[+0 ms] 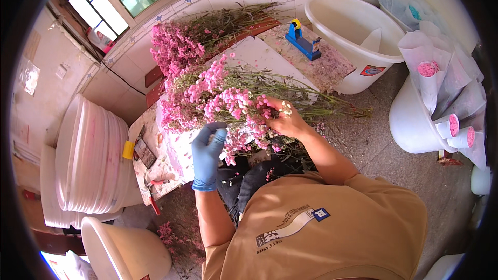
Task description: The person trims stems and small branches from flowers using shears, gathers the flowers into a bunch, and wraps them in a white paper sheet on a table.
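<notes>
My right hand [286,122], bare, grips a stem cluster with pink and some pale blossoms [241,103]. My left hand [208,149] wears a blue glove and is raised just below the blossoms, its fingers curled toward the thumb. A small pale spot shows between those fingers; whether it is held is unclear. Under my hands, a larger bunch of pink flowers [183,111] spreads over the white sheet [288,70] on the table, green stems pointing right. Behind it lies another pink bunch [171,46] by the tiled wall.
A blue tape dispenser [303,42] stands on a board [330,66]. Pliers [153,202], a phone [145,153] and a yellow item [128,149] are at the left. Stacked tubs [93,155] stand beyond. At right are a large white tub [350,23] and wrapped bouquets [428,70].
</notes>
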### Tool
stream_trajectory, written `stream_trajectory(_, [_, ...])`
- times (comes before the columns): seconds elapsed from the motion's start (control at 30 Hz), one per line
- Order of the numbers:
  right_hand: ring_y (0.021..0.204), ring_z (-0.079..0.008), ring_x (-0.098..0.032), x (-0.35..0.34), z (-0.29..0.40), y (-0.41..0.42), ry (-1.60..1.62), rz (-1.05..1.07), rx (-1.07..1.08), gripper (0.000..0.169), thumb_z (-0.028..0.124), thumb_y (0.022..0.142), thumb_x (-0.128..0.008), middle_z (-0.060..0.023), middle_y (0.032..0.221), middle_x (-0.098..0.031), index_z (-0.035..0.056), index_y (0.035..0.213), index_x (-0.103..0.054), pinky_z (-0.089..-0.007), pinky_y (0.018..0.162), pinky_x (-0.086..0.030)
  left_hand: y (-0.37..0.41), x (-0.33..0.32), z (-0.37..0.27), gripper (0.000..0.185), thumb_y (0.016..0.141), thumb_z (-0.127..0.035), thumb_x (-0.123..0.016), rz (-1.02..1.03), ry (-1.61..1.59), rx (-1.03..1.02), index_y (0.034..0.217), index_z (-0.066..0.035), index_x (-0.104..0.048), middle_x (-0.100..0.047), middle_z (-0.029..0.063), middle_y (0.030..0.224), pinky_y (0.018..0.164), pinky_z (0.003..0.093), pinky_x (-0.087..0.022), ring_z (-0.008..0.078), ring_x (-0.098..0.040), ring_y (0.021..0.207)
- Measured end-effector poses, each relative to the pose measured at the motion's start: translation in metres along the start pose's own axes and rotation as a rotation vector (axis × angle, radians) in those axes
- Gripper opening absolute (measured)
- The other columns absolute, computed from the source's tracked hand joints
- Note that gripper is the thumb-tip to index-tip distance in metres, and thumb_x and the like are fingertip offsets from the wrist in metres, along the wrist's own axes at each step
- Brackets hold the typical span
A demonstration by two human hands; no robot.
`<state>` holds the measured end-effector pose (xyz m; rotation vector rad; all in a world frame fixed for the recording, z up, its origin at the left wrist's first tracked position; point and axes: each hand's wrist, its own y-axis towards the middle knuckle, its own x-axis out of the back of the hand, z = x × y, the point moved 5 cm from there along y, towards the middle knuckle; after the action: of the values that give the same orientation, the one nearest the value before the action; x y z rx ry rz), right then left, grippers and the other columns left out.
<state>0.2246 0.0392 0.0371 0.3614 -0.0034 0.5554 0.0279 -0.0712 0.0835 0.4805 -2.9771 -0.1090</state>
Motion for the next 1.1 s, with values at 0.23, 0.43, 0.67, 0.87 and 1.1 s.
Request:
stream_trajectory(0.23, [0.082,-0.0075,-0.053,-0.005,0.004,-0.002,-0.079,-0.015,0.072,0.035,-0.007,0.084,-0.061,-0.0010,0.090,-0.063,0.0012,0.118,-0.063,-0.0256,0.071,-0.046,-0.002,-0.010,0.015,0.016,0.093,-0.015,-0.068,0.050,-0.066,0.050,0.093,0.000,-0.073,-0.066,-0.0017,0.076,0.056,0.0203,-0.036,0.0023,-0.046,0.061])
stream_trajectory(0.43, [0.098,-0.0150,-0.062,-0.016,0.010,-0.006,-0.067,0.049,0.358,0.039,-0.005,0.083,-0.066,-0.0095,0.109,-0.069,0.0000,0.122,-0.061,-0.0321,0.087,-0.050,0.004,0.011,0.014,0.014,0.094,-0.012,-0.063,-0.183,-0.471,-0.001,0.085,-0.003,-0.070,-0.062,-0.0012,0.072,0.053,0.0207,-0.034,0.0040,-0.047,0.059])
stream_trajectory(0.67, [0.093,-0.0145,-0.061,-0.025,-0.001,-0.004,-0.057,0.144,0.117,0.042,-0.007,0.080,-0.064,-0.0120,0.102,-0.068,0.0009,0.121,-0.062,-0.0307,0.086,-0.050,0.003,0.014,-0.005,0.018,0.096,-0.010,-0.059,-0.193,0.028,-0.039,0.084,-0.001,-0.068,-0.056,-0.0049,0.068,0.052,0.0215,-0.033,0.0025,-0.044,0.058])
stream_trajectory(0.87, [0.089,-0.0124,-0.059,-0.040,-0.016,-0.004,0.041,0.177,0.010,0.045,-0.013,0.075,-0.062,-0.0044,0.102,-0.067,0.0001,0.118,-0.063,-0.0293,0.075,-0.051,0.004,0.043,-0.018,0.004,0.086,-0.003,-0.064,-0.460,0.696,-0.629,0.082,-0.004,-0.063,-0.054,0.0132,0.067,0.053,0.0320,-0.044,0.0221,-0.052,0.053])
stream_trajectory(1.1, [0.099,-0.0183,-0.065,-0.021,-0.020,-0.005,-0.268,-0.038,0.184,0.036,-0.003,0.086,-0.063,-0.0115,0.107,-0.070,-0.0023,0.122,-0.063,-0.0325,0.089,-0.051,-0.008,0.093,-0.011,0.017,0.091,-0.017,-0.065,-0.503,0.408,-0.357,0.084,-0.002,-0.066,-0.056,0.0175,0.067,0.055,0.0337,-0.045,0.0197,-0.055,0.054])
